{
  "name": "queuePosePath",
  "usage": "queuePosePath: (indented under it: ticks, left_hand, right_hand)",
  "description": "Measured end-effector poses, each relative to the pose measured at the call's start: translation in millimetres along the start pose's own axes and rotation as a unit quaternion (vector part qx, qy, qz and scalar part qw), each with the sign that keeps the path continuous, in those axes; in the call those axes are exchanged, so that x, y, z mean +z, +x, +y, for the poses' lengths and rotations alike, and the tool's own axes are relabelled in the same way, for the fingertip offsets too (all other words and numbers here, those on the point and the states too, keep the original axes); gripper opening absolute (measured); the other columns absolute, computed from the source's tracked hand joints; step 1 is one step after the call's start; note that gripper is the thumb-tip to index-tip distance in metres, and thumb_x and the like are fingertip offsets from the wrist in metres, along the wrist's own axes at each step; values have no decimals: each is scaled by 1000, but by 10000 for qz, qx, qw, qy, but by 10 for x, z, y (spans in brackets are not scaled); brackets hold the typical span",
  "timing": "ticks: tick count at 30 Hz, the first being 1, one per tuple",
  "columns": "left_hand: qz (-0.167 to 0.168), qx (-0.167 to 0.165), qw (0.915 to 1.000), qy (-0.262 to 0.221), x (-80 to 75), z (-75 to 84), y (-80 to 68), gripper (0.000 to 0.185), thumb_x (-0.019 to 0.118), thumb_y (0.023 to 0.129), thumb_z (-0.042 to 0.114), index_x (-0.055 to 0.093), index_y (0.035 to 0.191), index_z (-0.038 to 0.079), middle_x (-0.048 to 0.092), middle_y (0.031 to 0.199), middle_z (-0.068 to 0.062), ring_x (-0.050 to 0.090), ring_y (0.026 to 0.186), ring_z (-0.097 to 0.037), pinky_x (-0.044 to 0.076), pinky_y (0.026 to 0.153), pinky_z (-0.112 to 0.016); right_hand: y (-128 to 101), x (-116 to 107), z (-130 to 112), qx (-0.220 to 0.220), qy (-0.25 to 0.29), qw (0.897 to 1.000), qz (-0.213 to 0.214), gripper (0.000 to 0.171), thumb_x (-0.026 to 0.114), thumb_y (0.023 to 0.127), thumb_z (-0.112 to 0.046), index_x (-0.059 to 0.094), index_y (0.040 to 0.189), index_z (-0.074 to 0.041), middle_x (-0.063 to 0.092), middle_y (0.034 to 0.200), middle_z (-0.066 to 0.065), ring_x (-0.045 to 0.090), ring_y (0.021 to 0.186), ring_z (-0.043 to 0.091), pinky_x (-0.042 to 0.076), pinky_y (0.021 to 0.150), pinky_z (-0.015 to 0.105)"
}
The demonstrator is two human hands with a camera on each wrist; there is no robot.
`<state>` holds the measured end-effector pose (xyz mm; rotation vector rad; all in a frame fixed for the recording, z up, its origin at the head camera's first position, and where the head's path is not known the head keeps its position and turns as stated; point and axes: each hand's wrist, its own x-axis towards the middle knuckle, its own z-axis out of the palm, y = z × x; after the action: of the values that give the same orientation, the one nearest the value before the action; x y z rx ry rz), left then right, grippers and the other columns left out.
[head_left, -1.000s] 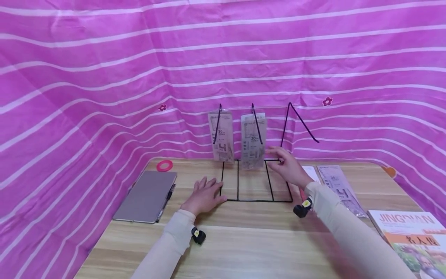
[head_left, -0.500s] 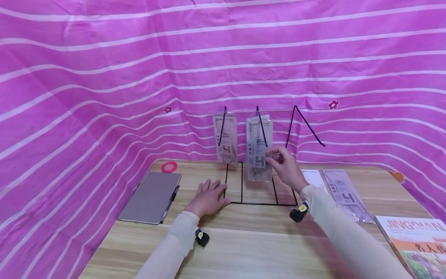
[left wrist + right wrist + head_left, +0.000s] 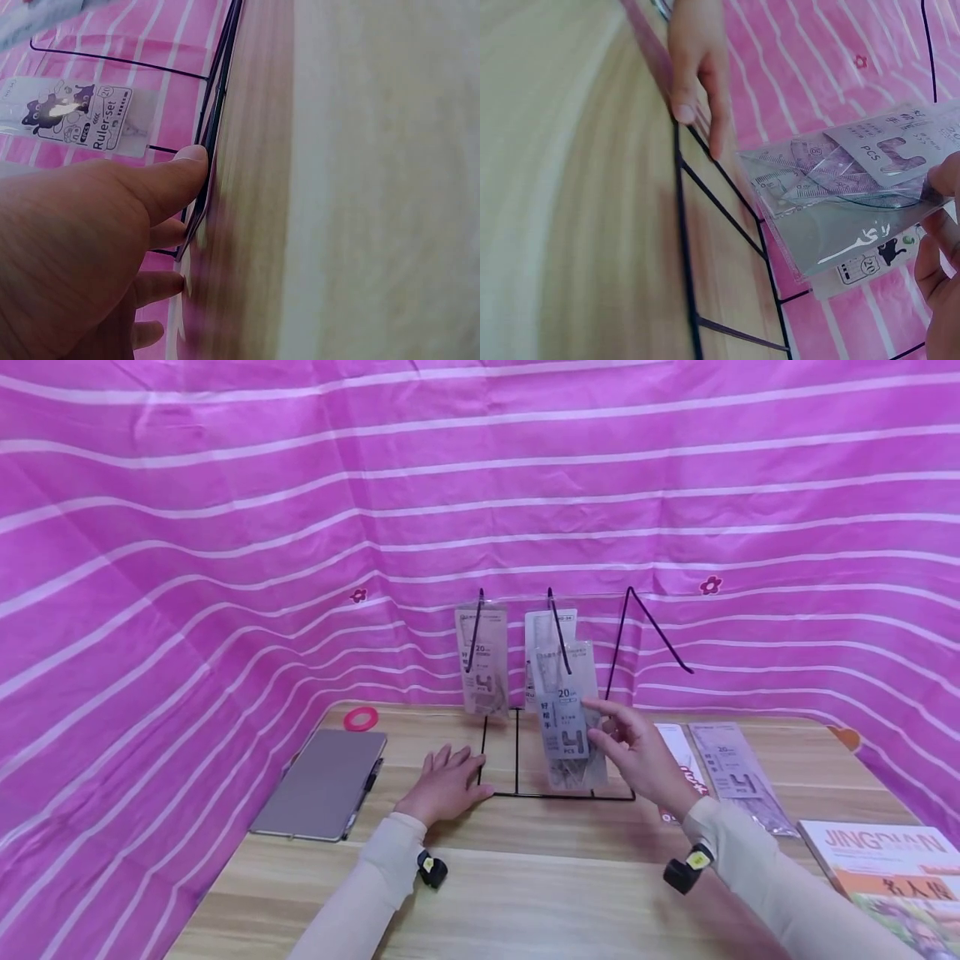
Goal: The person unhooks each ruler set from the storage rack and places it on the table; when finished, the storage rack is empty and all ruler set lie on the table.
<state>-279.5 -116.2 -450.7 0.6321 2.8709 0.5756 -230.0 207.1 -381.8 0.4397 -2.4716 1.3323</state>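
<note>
My right hand [image 3: 645,752] pinches the right edge of a clear ruler set packet [image 3: 570,718] between thumb and fingers. The packet is in front of the middle hook of a black wire rack [image 3: 525,795]; set squares and a protractor show through it in the right wrist view. Behind it, another ruler set packet [image 3: 551,625] hangs from the middle hook, partly hidden. A third packet [image 3: 491,693] hangs from the left hook. My left hand [image 3: 442,785] rests at the left front corner of the rack's base, its thumb [image 3: 176,180] against the wire.
The right hook [image 3: 660,629] bears nothing. Right of the rack lie a white-and-red packet [image 3: 678,747], another ruler set packet [image 3: 738,777] and a magazine [image 3: 885,860]. A grey notebook [image 3: 322,785] with a black pen and a red ring [image 3: 361,718] lie on the left.
My right hand has taken hold of the front packet on the middle hook and drawn it forward and down, uncovering the packet behind. The left hand stays at the rack's corner.
</note>
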Motion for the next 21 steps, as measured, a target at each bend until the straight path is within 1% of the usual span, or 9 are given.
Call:
queuePosePath:
  ticks: [3, 6, 11, 15, 17, 18, 20, 21]
  left_hand:
    - [8, 7, 10000, 6, 1, 1, -4, 68, 57, 104, 56, 46, 160, 19, 31, 172, -16, 13, 162, -48, 4, 131, -67]
    - [15, 20, 10000, 12, 9, -2, -3, 68, 56, 105, 56, 45, 161, 19, 31, 172, -16, 13, 162, -49, 4, 130, -68]
    - [28, 42, 10000, 25, 17, -8, 8, 68, 56, 105, 56, 45, 161, 19, 31, 172, -16, 13, 161, -49, 4, 130, -68]
    - [30, 14, 10000, 32, 24, -21, 21, 68, 56, 104, 56, 46, 160, 19, 32, 172, -16, 14, 161, -49, 4, 130, -68]
    - [11, -4, 10000, 35, 27, -23, 26, 68, 56, 104, 56, 46, 160, 19, 31, 172, -16, 13, 162, -48, 4, 131, -68]
    - [1, -11, 10000, 42, 27, -22, 27, 68, 56, 104, 57, 46, 160, 19, 31, 172, -16, 13, 162, -48, 4, 131, -67]
    - [-10, -16, 10000, 50, 22, -15, 32, 68, 56, 104, 57, 45, 161, 19, 31, 172, -15, 13, 162, -48, 4, 131, -68]
    - [-17, -17, 10000, 55, 20, -13, 38, 68, 56, 104, 57, 45, 161, 20, 31, 172, -15, 13, 162, -48, 3, 131, -67]
  right_hand:
    - [-149, -42, -68, 110, -23, 9999, -107, 46, 64, 106, -14, 57, 150, -23, 66, 99, 8, 60, 81, 18, 52, 63, 25]
    - [-308, -82, -134, 47, 44, 9999, -142, 45, 65, 106, -13, 58, 149, -23, 66, 97, 7, 60, 80, 16, 53, 61, 26]
    - [-568, -134, -216, -365, 234, 9990, -108, 45, 66, 103, -6, 60, 146, -18, 65, 90, 4, 61, 76, 11, 55, 62, 25]
    - [-745, -166, -258, -716, 375, 9967, 6, 48, 68, 99, 2, 61, 145, -11, 70, 93, 2, 67, 79, 9, 58, 67, 24]
    - [-836, -201, -263, -814, 469, 9956, 28, 49, 67, 98, 6, 60, 145, -8, 71, 93, 2, 69, 80, 9, 59, 68, 24]
    - [-885, -229, -261, -795, 503, 9956, 13, 49, 67, 98, 6, 60, 145, -7, 72, 97, 1, 70, 82, 8, 60, 69, 24]
    - [-988, -303, -236, -773, 553, 9955, -47, 50, 66, 97, 8, 59, 145, -6, 68, 96, -1, 68, 80, 8, 60, 69, 24]
    - [-1046, -354, -222, -671, 488, 9965, -90, 50, 67, 98, 7, 59, 145, -7, 68, 96, -1, 68, 79, 7, 60, 68, 25]
